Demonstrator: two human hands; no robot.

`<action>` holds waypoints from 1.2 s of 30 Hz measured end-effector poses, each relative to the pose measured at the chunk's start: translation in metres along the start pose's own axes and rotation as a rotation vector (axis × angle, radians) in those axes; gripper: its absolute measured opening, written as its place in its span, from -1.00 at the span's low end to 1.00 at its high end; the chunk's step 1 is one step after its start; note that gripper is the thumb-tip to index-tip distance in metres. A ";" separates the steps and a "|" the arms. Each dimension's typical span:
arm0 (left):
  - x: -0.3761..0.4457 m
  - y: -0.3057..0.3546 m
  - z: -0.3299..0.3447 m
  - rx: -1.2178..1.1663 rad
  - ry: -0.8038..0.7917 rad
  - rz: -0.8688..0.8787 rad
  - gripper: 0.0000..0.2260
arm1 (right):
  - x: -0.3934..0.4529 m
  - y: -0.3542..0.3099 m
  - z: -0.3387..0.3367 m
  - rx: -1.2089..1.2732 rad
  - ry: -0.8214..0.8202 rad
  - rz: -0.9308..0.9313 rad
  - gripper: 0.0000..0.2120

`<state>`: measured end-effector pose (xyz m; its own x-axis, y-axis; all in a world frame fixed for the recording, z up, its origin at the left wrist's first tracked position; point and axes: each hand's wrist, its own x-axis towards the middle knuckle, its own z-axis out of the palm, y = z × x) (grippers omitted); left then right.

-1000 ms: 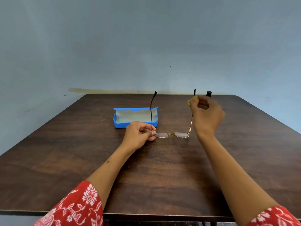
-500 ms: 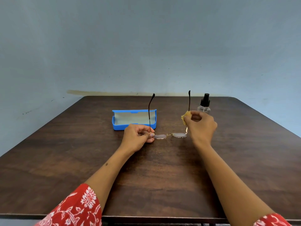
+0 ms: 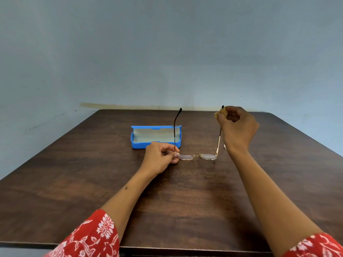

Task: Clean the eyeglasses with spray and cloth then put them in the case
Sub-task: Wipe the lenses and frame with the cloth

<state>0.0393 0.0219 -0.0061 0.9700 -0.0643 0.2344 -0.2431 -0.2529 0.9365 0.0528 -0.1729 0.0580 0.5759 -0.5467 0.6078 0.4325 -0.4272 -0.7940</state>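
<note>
A: In the head view, where are the eyeglasses (image 3: 197, 156)?

B: Just right of the frame's centre, lenses down on the dark wooden table (image 3: 74, 173), with both temple arms pointing up. The left hand (image 3: 160, 158) sits at the left end of the frame, its fingers pinched together at the hinge there, where the left temple rises in front of the case.

A: And the other hand?

B: The right hand (image 3: 237, 127) is higher, in the right-centre of the frame. Its thumb and fingers are closed on a small yellow cloth (image 3: 220, 113), and the cloth is wrapped around the upper part of the right temple. Only the black tip of that temple pokes out above the cloth; the gold lower part runs down below the hand to the right lens.

A: Is the case near?

B: The blue case (image 3: 156, 144) lies open at the centre of the frame, just behind the left hand, its pale lining facing the camera. The eyeglasses are outside it, in front and to the right.

A: What of the spray?

B: It cannot be made out; a small pale glint shows at the right wrist, too little to name.

A: Anything else?

B: Red sleeves with a white flower pattern (image 3: 92, 238) fill the bottom corners, and a plain bluish wall (image 3: 167, 52) takes up the upper half of the frame.
</note>
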 end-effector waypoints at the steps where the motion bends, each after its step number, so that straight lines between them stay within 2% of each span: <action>1: 0.000 0.000 0.000 -0.001 0.000 0.001 -0.83 | 0.000 -0.001 0.000 -0.003 0.003 -0.004 -0.88; 14: 0.000 0.001 0.000 -0.030 -0.002 -0.035 -0.81 | 0.001 -0.019 0.000 0.174 0.030 0.021 -0.89; 20: 0.002 -0.001 0.000 -0.098 0.014 -0.063 -0.83 | -0.010 -0.038 0.004 0.254 0.061 -0.111 -0.90; 23: 0.002 -0.002 0.000 -0.112 0.014 -0.083 -0.83 | -0.028 -0.036 0.014 0.256 -0.090 -0.119 -0.87; 29: 0.003 -0.004 -0.001 -0.147 0.022 -0.096 -0.85 | -0.047 -0.015 0.035 0.372 -0.642 0.218 -0.85; 33: 0.003 -0.006 0.000 -0.189 0.012 -0.068 -0.84 | -0.057 0.000 0.036 0.385 -0.738 0.260 -0.83; 36: 0.004 -0.007 -0.001 -0.173 0.000 -0.054 -0.81 | -0.063 0.007 0.036 0.248 -0.745 0.176 -0.80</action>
<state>0.0445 0.0243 -0.0119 0.9817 -0.0555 0.1824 -0.1867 -0.0860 0.9787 0.0446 -0.1155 0.0138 0.9237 0.0706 0.3764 0.3830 -0.1591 -0.9099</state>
